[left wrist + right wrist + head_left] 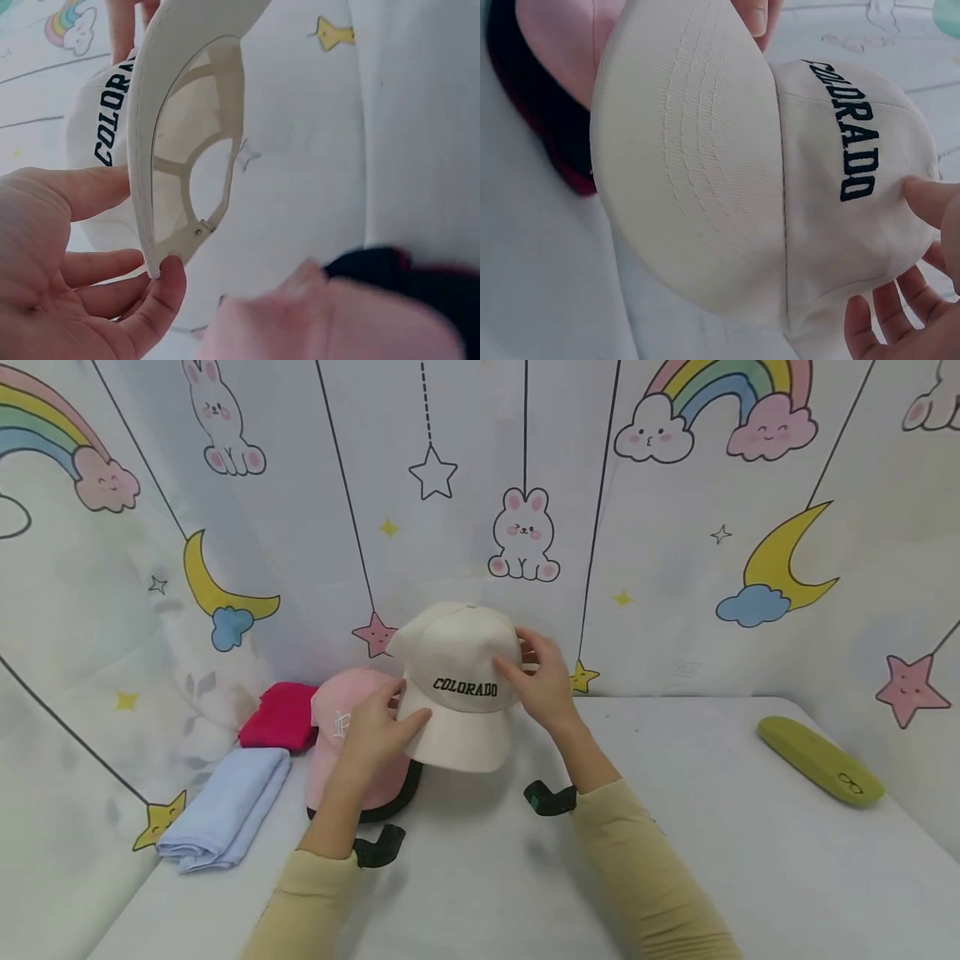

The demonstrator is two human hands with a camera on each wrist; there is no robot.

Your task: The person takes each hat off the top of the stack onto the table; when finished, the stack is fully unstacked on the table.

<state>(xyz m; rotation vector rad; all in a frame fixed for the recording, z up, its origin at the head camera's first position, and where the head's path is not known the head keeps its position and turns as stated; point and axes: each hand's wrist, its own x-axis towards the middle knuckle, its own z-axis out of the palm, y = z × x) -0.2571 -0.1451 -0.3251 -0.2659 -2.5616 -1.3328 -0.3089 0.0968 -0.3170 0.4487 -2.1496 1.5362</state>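
A cream baseball cap (465, 643) with dark COLORADO lettering is held up off the table between both hands, its brim facing the head camera. My left hand (378, 722) pinches the brim's left edge, thumb on top and fingertips under it, as the left wrist view shows. The crown's right side is gripped by my right hand (542, 681), thumb on the front and fingers behind. In the left wrist view the cap's hollow inside and its back strap (201, 229) show. A pink cap (337, 710) with a black brim lies behind my left forearm, partly hidden by it.
Left of the pink cap lie a red folded cloth (279, 717) and a light blue folded cloth (225, 810). A green glasses case (821, 760) rests at the table's right side. A patterned curtain (465, 552) hangs along the back edge of the white table (675, 827).
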